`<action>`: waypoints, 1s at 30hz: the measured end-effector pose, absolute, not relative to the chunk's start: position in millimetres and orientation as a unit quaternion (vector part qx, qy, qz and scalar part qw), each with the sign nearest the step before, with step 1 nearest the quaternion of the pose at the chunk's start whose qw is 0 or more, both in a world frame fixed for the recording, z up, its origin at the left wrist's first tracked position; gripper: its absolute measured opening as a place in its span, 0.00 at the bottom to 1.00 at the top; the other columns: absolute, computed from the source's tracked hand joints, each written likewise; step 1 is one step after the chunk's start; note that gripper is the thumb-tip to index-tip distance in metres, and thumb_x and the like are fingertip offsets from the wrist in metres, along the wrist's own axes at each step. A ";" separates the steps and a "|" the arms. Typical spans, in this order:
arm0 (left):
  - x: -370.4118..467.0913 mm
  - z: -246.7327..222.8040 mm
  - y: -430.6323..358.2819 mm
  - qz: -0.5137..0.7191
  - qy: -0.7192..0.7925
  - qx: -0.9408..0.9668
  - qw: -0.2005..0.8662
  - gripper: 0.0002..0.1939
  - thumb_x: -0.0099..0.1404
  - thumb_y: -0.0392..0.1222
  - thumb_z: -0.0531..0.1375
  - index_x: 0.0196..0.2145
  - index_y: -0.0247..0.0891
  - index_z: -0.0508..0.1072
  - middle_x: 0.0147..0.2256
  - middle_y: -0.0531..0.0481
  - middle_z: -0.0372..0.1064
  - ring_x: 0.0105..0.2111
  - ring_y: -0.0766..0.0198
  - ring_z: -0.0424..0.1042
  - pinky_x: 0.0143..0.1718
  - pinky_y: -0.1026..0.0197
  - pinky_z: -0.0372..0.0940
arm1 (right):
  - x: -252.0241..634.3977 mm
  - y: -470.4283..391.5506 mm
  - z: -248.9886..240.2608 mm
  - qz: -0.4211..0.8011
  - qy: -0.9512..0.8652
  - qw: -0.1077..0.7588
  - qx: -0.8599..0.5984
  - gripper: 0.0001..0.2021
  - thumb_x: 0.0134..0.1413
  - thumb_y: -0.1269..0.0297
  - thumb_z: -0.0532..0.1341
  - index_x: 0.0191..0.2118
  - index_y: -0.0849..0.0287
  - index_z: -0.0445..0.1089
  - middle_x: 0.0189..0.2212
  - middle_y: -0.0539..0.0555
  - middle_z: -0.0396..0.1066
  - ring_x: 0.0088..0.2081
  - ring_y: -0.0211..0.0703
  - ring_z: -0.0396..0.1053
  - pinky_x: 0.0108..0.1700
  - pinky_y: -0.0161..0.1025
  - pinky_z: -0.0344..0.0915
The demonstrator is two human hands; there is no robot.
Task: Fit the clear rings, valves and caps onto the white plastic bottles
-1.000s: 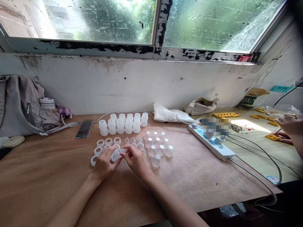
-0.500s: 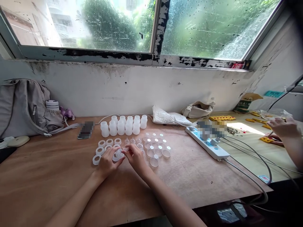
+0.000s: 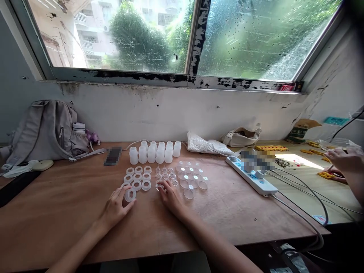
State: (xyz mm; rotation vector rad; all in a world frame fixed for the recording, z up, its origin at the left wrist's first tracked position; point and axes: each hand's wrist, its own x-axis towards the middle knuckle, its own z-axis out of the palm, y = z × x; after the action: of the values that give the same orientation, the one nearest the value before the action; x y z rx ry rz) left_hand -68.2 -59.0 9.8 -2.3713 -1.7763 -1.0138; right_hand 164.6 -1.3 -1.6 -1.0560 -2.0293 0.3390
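- Drawn apart since the earlier frame: left hand and right hand, both nearside of the frosted white plastic bottles.
- Left fingers pinch a translucent white plastic ring, nearside of the bottles.
- Right fingers, nearer, touch a small clear plastic piece, rightward of the ring; grip unclear.

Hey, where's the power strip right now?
In the head view, the power strip lies toward the right end of the brown table, right of the clear round pieces.
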 end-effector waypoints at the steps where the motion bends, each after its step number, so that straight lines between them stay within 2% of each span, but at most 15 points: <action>1: -74.1 7.5 -63.0 -0.310 -0.574 -0.758 0.009 0.18 0.57 0.49 0.55 0.44 0.43 0.62 0.43 0.48 0.65 0.43 0.57 0.66 0.44 0.55 0.62 | 166.6 -2.0 -4.0 0.128 -0.807 0.395 -0.421 0.10 0.55 0.68 0.51 0.42 0.56 0.64 0.35 0.54 0.65 0.33 0.39 0.66 0.37 0.35 0.64; 5: -90.7 0.5 -70.5 -0.255 -0.623 -0.740 0.012 0.18 0.57 0.53 0.53 0.43 0.44 0.65 0.45 0.48 0.62 0.44 0.55 0.64 0.43 0.53 0.60 | 170.7 -1.4 -10.1 0.122 -0.799 0.394 -0.437 0.15 0.50 0.70 0.54 0.46 0.60 0.59 0.32 0.54 0.67 0.32 0.40 0.66 0.36 0.37 0.64; 9: -94.5 -2.5 -70.4 -0.239 -0.637 -0.733 0.019 0.18 0.58 0.54 0.52 0.43 0.44 0.65 0.45 0.48 0.62 0.44 0.55 0.63 0.43 0.52 0.58 | 170.4 0.8 -10.4 0.124 -0.793 0.392 -0.449 0.11 0.51 0.71 0.52 0.42 0.60 0.60 0.28 0.53 0.67 0.31 0.40 0.66 0.36 0.37 0.64; 14: -91.6 -3.2 -68.3 -0.257 -0.639 -0.724 0.039 0.19 0.55 0.55 0.54 0.39 0.40 0.64 0.40 0.47 0.66 0.39 0.55 0.65 0.40 0.53 0.58 | 170.4 2.0 -9.9 0.141 -0.793 0.367 -0.466 0.12 0.49 0.69 0.56 0.41 0.59 0.61 0.32 0.54 0.69 0.34 0.42 0.67 0.38 0.39 0.63; 19: -91.4 -3.7 -67.9 -0.264 -0.626 -0.732 0.051 0.18 0.55 0.55 0.54 0.39 0.41 0.63 0.39 0.47 0.66 0.39 0.55 0.65 0.39 0.54 0.58 | 169.4 2.3 -10.3 0.126 -0.798 0.356 -0.470 0.09 0.48 0.68 0.57 0.38 0.58 0.63 0.34 0.55 0.69 0.37 0.44 0.66 0.40 0.43 0.62; 25: -92.6 -3.1 -70.2 -0.273 -0.631 -0.723 0.072 0.20 0.54 0.53 0.56 0.43 0.42 0.62 0.42 0.46 0.65 0.42 0.53 0.65 0.40 0.53 0.59 | 172.2 1.8 -3.1 0.136 -0.759 0.454 -0.447 0.12 0.50 0.66 0.55 0.42 0.60 0.60 0.36 0.57 0.67 0.38 0.43 0.65 0.40 0.42 0.63; 30: -76.2 16.6 -54.0 -0.289 -0.615 -0.727 0.099 0.19 0.56 0.49 0.55 0.45 0.42 0.61 0.44 0.45 0.65 0.43 0.53 0.64 0.41 0.53 0.58 | 177.0 10.2 6.4 0.172 -0.705 0.527 -0.442 0.08 0.51 0.72 0.51 0.38 0.60 0.62 0.34 0.55 0.67 0.32 0.39 0.66 0.36 0.38 0.64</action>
State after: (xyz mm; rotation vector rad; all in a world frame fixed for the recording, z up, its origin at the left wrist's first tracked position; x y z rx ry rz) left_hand -76.2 -54.0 16.6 -2.1503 -1.8200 -0.8558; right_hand 177.0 10.2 6.4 -1.0573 -1.6848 0.4104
